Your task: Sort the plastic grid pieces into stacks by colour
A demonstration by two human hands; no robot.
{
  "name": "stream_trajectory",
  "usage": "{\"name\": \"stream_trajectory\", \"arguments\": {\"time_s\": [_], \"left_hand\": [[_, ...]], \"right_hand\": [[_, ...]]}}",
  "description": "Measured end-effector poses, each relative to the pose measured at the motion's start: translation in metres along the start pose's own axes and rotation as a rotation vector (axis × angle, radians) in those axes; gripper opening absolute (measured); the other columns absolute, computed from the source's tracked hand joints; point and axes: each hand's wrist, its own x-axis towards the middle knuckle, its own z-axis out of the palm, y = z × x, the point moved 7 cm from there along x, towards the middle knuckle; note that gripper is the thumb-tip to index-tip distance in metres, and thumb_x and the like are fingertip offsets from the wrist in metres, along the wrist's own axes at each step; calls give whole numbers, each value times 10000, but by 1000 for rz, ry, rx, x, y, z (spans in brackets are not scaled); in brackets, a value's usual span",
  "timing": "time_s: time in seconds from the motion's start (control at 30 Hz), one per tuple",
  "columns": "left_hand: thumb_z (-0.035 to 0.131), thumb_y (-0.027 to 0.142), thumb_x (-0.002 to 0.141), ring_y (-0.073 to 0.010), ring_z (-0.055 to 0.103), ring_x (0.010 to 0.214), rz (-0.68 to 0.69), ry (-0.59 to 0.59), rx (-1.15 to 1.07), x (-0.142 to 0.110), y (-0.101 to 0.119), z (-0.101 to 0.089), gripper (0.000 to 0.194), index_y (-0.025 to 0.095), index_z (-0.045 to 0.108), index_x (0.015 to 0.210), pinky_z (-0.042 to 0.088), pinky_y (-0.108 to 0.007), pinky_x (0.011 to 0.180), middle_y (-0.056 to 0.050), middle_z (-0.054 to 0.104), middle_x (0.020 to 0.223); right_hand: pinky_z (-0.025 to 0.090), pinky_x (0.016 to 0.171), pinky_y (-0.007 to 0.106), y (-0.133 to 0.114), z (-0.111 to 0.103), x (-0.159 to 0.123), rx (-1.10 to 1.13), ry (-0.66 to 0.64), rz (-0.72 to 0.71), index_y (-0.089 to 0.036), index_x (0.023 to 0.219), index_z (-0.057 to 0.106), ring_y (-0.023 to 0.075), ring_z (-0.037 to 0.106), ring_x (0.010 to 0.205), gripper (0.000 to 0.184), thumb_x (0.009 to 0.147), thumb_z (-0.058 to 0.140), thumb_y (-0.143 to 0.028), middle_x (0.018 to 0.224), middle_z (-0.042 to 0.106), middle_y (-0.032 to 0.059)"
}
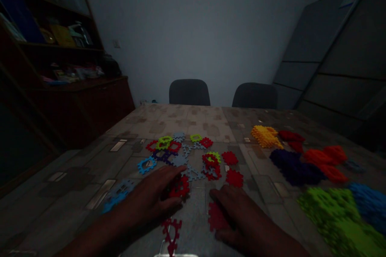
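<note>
The room is dim. My left hand [150, 200] lies flat on the table [196, 120] with fingers stretched out, its fingertips touching a red toothed plastic piece [180, 186]. My right hand [238, 213] rests palm down beside it, fingers extended, over the edge of another red toothed piece [215, 217]. A red frame-shaped piece [171, 233] lies between my wrists. Ahead of my hands lie several loose flat pieces in red, green, blue, grey and purple [183, 152].
At the right sit sorted heaps of pieces: yellow [265, 135], purple [294, 166], orange-red [327, 160], green [337, 217], blue [369, 202]. Two dark chairs [189, 92] stand at the far edge. A wooden shelf unit [60, 68] is on the left, grey cabinets [340, 64] on the right.
</note>
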Motion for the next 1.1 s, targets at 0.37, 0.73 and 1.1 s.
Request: {"name": "stream_trajectory", "arguments": {"time_s": [0.37,0.73,1.1], "left_hand": [[701,306,844,-313,496,1281,117,-168,-4,-10,21,58,690,397,396,1456,408,-467,1085,-39,532,1434],[673,232,851,-297,498,1256,103,-117,53,0,27,59,682,361,387,1456,415,-476,1069,-47,539,1412],[699,256,845,-295,525,1178,233,-165,54,36,98,61,552,270,514,1365,419,-450,1030,-80,596,1308]], "right_hand": [[454,919,421,62,-67,7,-168,323,100,-175,1214,666,303,603,1062,344,895,544,-214,1168,676,157],[448,832,352,49,-54,18,-180,280,123,-160,1251,619,278,653,949,354,956,472,-289,1044,710,150],[438,747,307,64,-56,9,-72,258,282,-187,1149,657,255,688,884,316,969,420,-293,984,752,118]]}}
